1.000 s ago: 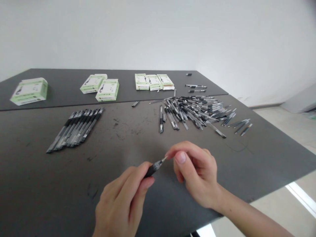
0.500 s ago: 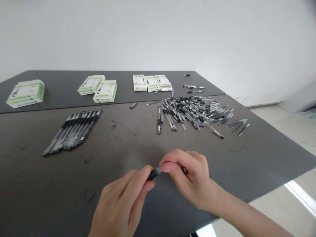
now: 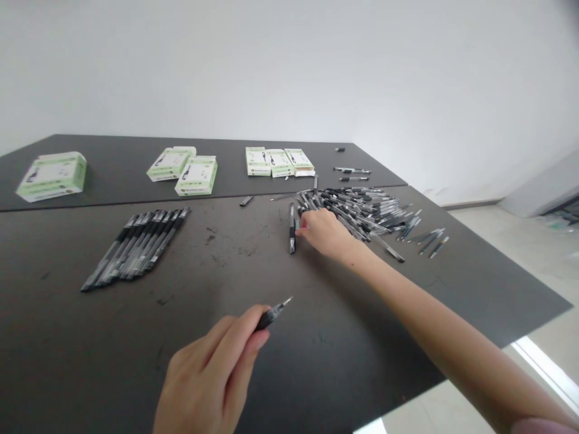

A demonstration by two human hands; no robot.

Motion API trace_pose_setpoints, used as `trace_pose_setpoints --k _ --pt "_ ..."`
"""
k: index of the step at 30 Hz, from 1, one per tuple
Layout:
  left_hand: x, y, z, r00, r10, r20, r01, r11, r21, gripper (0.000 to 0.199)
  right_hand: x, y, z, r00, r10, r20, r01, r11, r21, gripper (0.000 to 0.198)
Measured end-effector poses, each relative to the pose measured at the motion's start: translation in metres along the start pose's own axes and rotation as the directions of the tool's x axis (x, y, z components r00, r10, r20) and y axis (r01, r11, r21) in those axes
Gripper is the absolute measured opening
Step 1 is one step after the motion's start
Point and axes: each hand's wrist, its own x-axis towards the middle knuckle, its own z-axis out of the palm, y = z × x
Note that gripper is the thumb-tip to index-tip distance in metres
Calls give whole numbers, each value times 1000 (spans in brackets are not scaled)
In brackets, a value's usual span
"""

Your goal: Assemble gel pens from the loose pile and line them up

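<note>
Near the table's front, my left hand (image 3: 212, 367) is closed around an uncapped gel pen (image 3: 271, 315). The pen's dark grip and metal tip point up and to the right; its rear is hidden in the hand. My right hand (image 3: 326, 232) reaches forward to the left edge of a heap of pens and parts (image 3: 357, 205). Its thumb and index finger pinch a small pen cap (image 3: 297, 224), which is partly covered. Just left of those fingertips lies a capped pen (image 3: 292, 229).
A slanted row of several capped pens (image 3: 138, 244) lies at left. White-green boxes (image 3: 196, 176) stand along the back. One loose cap (image 3: 246, 201) lies mid-table, refills (image 3: 432, 241) at right, and more pens (image 3: 353, 170) at back right. A seam crosses the dark table (image 3: 217, 283).
My right hand has left the pen tip and moved forward to the cap beside the heap. My left hand still holds the pen, shifted slightly left, its metal tip now exposed.
</note>
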Motion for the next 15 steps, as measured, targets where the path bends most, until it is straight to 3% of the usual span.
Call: trace_pose_setpoints --k 15 --pt "-4 1 1 999 -47 4 47 998 -37 23 12 -4 13 999 31 29 -28 996 -87 18"
